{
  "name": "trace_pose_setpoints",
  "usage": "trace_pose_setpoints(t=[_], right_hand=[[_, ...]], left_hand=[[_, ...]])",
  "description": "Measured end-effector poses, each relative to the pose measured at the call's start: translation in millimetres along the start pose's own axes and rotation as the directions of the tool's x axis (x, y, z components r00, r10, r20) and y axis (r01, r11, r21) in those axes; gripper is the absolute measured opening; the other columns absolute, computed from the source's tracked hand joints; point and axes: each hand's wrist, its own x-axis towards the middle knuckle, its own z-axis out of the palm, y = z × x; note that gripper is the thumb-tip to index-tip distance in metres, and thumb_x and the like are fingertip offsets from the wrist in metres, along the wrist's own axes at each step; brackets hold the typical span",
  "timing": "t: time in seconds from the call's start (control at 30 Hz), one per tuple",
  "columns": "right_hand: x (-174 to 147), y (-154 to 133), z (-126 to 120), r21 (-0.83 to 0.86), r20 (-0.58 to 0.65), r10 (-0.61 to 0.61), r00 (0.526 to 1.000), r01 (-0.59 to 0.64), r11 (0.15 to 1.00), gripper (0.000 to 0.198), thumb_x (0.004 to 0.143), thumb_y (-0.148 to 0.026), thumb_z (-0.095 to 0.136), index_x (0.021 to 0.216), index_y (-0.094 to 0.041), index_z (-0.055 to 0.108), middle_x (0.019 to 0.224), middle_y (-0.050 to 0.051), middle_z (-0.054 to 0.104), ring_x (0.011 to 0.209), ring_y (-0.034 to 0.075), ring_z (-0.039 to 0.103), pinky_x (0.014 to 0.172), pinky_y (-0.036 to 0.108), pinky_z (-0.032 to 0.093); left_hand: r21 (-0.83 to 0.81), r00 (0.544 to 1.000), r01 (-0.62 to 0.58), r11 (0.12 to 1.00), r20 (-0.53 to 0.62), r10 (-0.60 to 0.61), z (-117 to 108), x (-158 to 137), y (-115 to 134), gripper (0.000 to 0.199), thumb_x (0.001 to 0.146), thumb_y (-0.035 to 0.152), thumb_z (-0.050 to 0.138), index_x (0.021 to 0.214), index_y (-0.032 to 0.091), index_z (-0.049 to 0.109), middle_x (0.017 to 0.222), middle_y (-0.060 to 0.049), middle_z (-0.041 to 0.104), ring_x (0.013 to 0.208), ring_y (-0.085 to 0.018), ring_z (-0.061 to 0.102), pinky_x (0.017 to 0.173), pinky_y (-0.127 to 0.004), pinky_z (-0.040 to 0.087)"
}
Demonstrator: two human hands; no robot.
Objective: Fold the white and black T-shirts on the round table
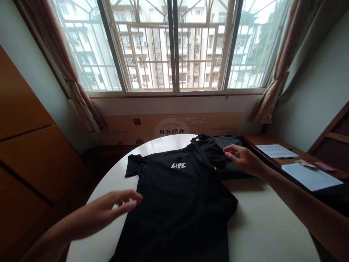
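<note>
A shirt (180, 196) lies between the spread left grip (108, 204) and right grip (243, 158), whose closure I cannot tell.

Black tee (174, 203) at 6 o'clock is matt cloth, smooth with a few soft creases, and the white lettering (178, 165) looks like flat print. Tabletop (269, 225) under it is smooth and kinda glossy, with a sheen round its 11 o'clock edge. Cupboard (24, 160) at 9 looks like smooth wood, slight shine. Paper sheets (313, 176) at 4 are matt. Cloth curtains (278, 83) hang at 10 and 2.
</note>
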Motion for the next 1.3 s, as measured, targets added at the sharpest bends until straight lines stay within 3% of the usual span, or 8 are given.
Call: trace_pose_setpoints(t=[0.1, 0.23, 0.37, 0.7, 0.9, 1.0, 1.13, 1.3], right_hand=[[53, 18, 15, -0.223, -0.058, 0.179, 0.982, -0.187, 0.957, 0.038, 0.098, -0.047, 0.064, 0.118, -0.016, 0.071, 0.122, 0.017, 0.076, 0.115, 0.031, 0.071, 0.098, 0.038, 0.052], [95, 33, 41, -0.432, 0.067, 0.492, 0.868, -0.419, 0.799, 0.063, 0.087, -0.073, 0.072, 0.106, -0.013, 0.075, 0.116, 0.023, 0.077, 0.113, 0.04, 0.071, 0.089, 0.041, 0.054], [107, 40, 54, -0.437, 0.068, 0.431, 0.9, -0.362, 0.824, 0.027, 0.092, -0.038, 0.075, 0.106, -0.015, 0.075, 0.118, 0.017, 0.078, 0.111, 0.032, 0.073, 0.085, 0.033, 0.052], [148, 34, 26, -0.438, -0.135, 0.355, 0.925, -0.377, 0.816, 0.033, 0.101, -0.027, 0.052, 0.127, -0.021, 0.071, 0.131, 0.014, 0.073, 0.12, 0.031, 0.068, 0.096, 0.037, 0.05], [161, 34, 37, -0.523, -0.018, 0.477, 0.879, -0.415, 0.745, 0.032, 0.086, -0.023, 0.072, 0.117, -0.018, 0.079, 0.117, 0.018, 0.077, 0.109, 0.033, 0.072, 0.092, 0.041, 0.053], [163, 26, 54, -0.576, 0.005, 0.489, 0.872, -0.397, 0.714, 0.043, 0.083, -0.024, 0.076, 0.123, -0.012, 0.076, 0.122, 0.025, 0.073, 0.119, 0.04, 0.067, 0.099, 0.05, 0.049], [169, -4, 81, -0.609, 0.017, 0.346, 0.938, -0.265, 0.748, 0.047, 0.099, -0.031, 0.055, 0.14, -0.01, 0.066, 0.144, 0.028, 0.061, 0.134, 0.043, 0.055, 0.107, 0.057, 0.043], [167, -37, 115, -0.59, 0.24, 0.106, 0.965, 0.058, 0.806, 0.037, 0.103, -0.031, 0.049, 0.125, -0.016, 0.076, 0.14, 0.02, 0.067, 0.134, 0.036, 0.053, 0.111, 0.048, 0.04]], left_hand=[[0.024, 0.999, -0.047, 0.999, 0.019, 0.047, -12, 88, 7, 0.055, 0.095, 0.058, 0.05, 0.133, 0.027, 0.075, 0.131, -0.008, 0.076, 0.114, -0.028, 0.073, 0.097, -0.032, 0.057], [0.276, 0.996, 0.084, 0.957, 0.007, -0.089, 13, 184, -2, 0.056, 0.095, 0.039, 0.048, 0.143, 0.018, 0.068, 0.15, -0.015, 0.066, 0.136, -0.034, 0.062, 0.115, -0.041, 0.047], [0.527, 0.973, 0.205, 0.825, -0.018, -0.231, 34, 233, -13, 0.063, 0.102, 0.042, 0.038, 0.158, 0.017, 0.053, 0.165, -0.019, 0.048, 0.144, -0.045, 0.051, 0.116, -0.059, 0.042], [0.357, 0.918, 0.396, 0.846, -0.143, -0.37, 52, 246, -44, 0.085, 0.101, 0.075, 0.026, 0.171, 0.027, 0.028, 0.175, -0.026, 0.022, 0.161, -0.054, 0.015, 0.12, -0.076, 0.021], [0.363, 0.857, 0.502, 0.785, -0.082, -0.509, 26, 249, -37, 0.112, 0.087, 0.089, 0.048, 0.167, 0.011, 0.037, 0.171, -0.033, 0.026, 0.156, -0.058, 0.024, 0.121, -0.075, 0.023], [0.388, 0.871, 0.471, 0.792, -0.065, -0.486, 13, 266, -24, 0.098, 0.09, 0.078, 0.058, 0.155, 0.004, 0.052, 0.164, -0.035, 0.039, 0.15, -0.058, 0.037, 0.12, -0.069, 0.029], [0.363, 0.979, 0.202, 0.91, -0.09, -0.181, 22, 298, -9, 0.056, 0.108, 0.046, 0.039, 0.15, 0.015, 0.058, 0.158, -0.022, 0.055, 0.144, -0.039, 0.053, 0.117, -0.051, 0.042], [0.334, 0.994, 0.105, 0.937, -0.031, -0.101, 41, 332, -4, 0.039, 0.09, 0.029, 0.063, 0.124, 0.014, 0.077, 0.13, -0.019, 0.075, 0.121, -0.03, 0.07, 0.101, -0.034, 0.053]])
